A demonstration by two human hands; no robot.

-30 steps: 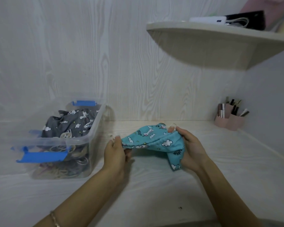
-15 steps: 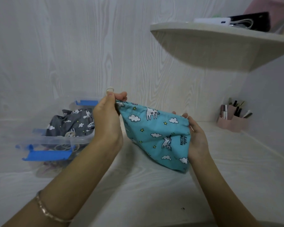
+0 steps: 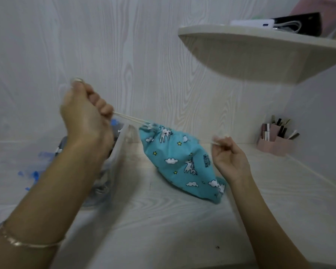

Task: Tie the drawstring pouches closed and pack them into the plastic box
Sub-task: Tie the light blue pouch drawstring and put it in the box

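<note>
We hold one teal pouch, gathered mouth pointing upper left, long axis slanting down-right. Our left hand grips two cord strands; our right hand pinches one cord end.

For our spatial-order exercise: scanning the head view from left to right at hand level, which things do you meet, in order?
Left hand → cream drawstring cords → teal unicorn-print fabric pouch → right hand → pink pen holder.

Pale woodgrain wall behind matching bench; curved corner shelf upper right, dim light.
</note>
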